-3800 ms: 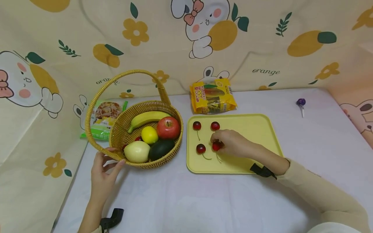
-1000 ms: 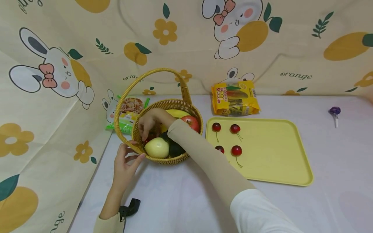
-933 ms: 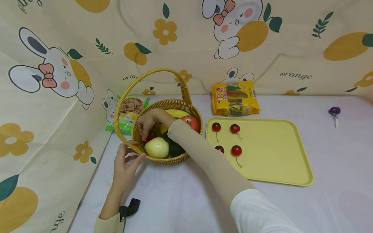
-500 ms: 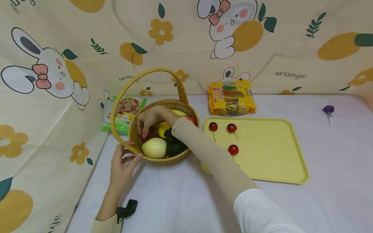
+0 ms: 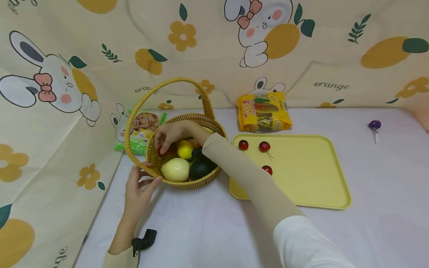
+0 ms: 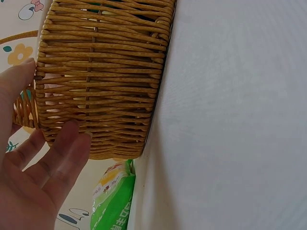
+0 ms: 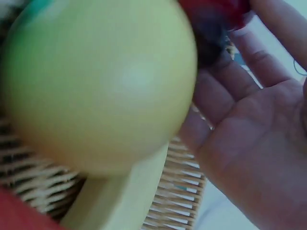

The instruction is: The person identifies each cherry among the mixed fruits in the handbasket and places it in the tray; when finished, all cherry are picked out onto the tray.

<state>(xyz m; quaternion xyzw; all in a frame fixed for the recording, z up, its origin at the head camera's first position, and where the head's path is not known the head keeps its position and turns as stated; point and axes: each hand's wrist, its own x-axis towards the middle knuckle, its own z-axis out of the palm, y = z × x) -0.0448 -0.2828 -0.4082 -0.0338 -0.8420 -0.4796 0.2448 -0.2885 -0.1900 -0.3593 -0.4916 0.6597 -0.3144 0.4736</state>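
A wicker basket (image 5: 191,185) with a tall handle holds a lemon (image 5: 185,149), a pale green-yellow fruit (image 5: 175,170) and a dark green fruit, perhaps an avocado (image 5: 201,169). My left hand (image 5: 139,190) grips its left rim near the handle's foot, thumb and fingers on either side. Inside the basket, my right hand (image 5: 171,134) pinches a red cherry (image 5: 159,150) at the left wall. In the right wrist view the cherry (image 7: 235,12) shows at the fingertips. The banana (image 7: 115,206) is mostly covered by my right arm in the head view.
A yellow tray (image 5: 308,171) to the right bears three visible cherries; my sleeve covers part of it. Behind it lies a yellow snack bag (image 5: 264,111). A green food bag (image 5: 137,143) sits behind the basket, and a purple lollipop (image 5: 374,125) lies far right.
My right hand has gone from a cherry on the tray into the basket, and now lifts a cherry slightly leftward there. My left hand stays on the rim. The head view has shifted.
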